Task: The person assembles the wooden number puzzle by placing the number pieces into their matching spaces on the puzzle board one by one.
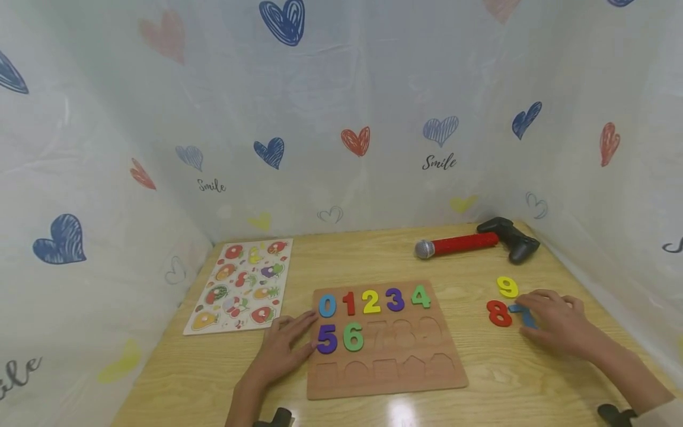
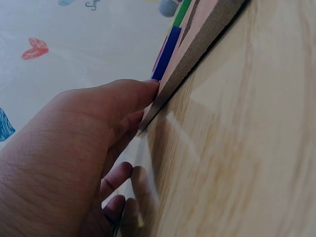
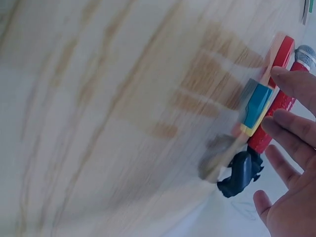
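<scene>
My left hand [image 1: 284,349] touches the left edge of a wooden number board [image 1: 392,385], its thumb tip beside the purple 5 [image 1: 327,339] and its fingers extended near the blue 0 [image 1: 328,305]. The left wrist view shows that thumb [image 2: 131,96] against the board's edge. Over the blue 7 [image 1: 528,318] is my right hand [image 1: 557,320], fingers spread and partly hiding it. In the right wrist view the fingers [image 3: 291,131] reach close around the blue 7 [image 3: 257,105]. A red 8 [image 1: 498,313] and a yellow 9 [image 1: 507,287] lie beside it.
On the board sit more numbers, such as the green 6 [image 1: 353,337], above a row of bare shape recesses. A fruit puzzle board [image 1: 242,284] lies at the left. Behind are a red microphone [image 1: 459,244] and a black game controller [image 1: 511,237], near the heart-patterned curtain [image 1: 320,190].
</scene>
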`<state>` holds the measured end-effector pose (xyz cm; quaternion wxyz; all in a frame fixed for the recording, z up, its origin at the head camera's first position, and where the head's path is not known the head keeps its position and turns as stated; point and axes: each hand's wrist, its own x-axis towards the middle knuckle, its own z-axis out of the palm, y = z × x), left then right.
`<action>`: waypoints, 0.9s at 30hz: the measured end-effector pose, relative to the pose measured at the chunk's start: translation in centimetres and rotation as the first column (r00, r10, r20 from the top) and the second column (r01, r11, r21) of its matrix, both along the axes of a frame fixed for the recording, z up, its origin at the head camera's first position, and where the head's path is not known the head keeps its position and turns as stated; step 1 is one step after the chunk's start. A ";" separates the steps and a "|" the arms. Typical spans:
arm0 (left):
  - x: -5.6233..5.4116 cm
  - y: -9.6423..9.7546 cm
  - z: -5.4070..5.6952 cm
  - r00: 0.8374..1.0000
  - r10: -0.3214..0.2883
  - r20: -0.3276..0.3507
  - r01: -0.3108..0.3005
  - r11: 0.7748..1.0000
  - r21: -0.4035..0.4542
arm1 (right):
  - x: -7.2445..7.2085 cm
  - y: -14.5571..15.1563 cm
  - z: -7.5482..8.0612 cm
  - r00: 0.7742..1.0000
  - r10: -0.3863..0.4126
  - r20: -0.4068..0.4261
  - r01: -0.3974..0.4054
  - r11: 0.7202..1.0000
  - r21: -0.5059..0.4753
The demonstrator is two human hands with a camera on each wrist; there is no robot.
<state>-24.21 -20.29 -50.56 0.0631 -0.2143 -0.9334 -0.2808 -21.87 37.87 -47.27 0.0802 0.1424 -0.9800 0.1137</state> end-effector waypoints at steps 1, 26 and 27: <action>0.0 0.0 -0.1 1.000 0.001 -0.001 -0.001 1.000 0.000 | 0.0 0.1 0.0 1.000 0.002 0.000 -0.002 1.000 0.000; 0.0 -0.1 0.2 0.999 0.014 0.044 -0.014 1.000 0.000 | 0.0 0.5 -0.4 1.000 0.003 -0.006 -0.003 0.999 -0.033; 0.0 -0.1 0.2 0.999 0.015 0.045 -0.015 1.000 -0.001 | 0.0 0.5 -0.4 1.000 0.002 -0.008 -0.002 1.000 -0.029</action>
